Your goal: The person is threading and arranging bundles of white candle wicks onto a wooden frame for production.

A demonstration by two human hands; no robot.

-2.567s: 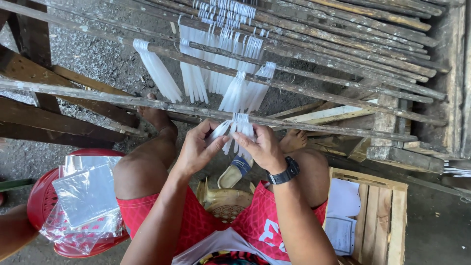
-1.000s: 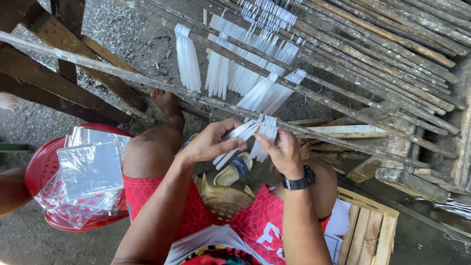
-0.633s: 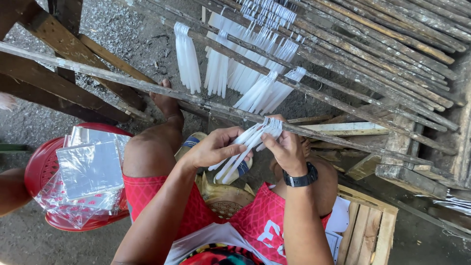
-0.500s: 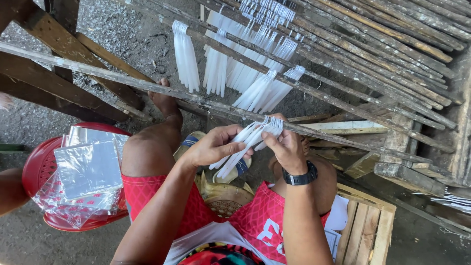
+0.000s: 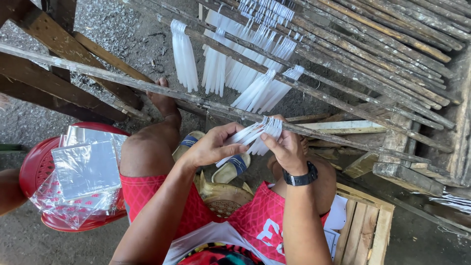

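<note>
I sit under a rack of weathered bamboo poles (image 5: 343, 73). A bunch of thin white strips (image 5: 255, 135) hangs from the nearest pole (image 5: 147, 88). My left hand (image 5: 208, 147) pinches the lower ends of these strips and lifts them. My right hand (image 5: 287, 149), with a black watch on its wrist, grips the same bunch near the pole. More white strip bundles (image 5: 184, 54) hang from the poles further out.
A red plastic basin (image 5: 34, 172) at my left holds clear plastic bags (image 5: 86, 169). A woven basket (image 5: 221, 198) sits between my knees, sandals (image 5: 235, 164) lie on the ground, and a wooden crate (image 5: 365, 230) stands at my right. Another person's arm (image 5: 10, 189) shows at the left edge.
The strip bunch hung down between my hands earlier; my left hand has now gathered and raised its lower ends while my right hand stays at the pole.
</note>
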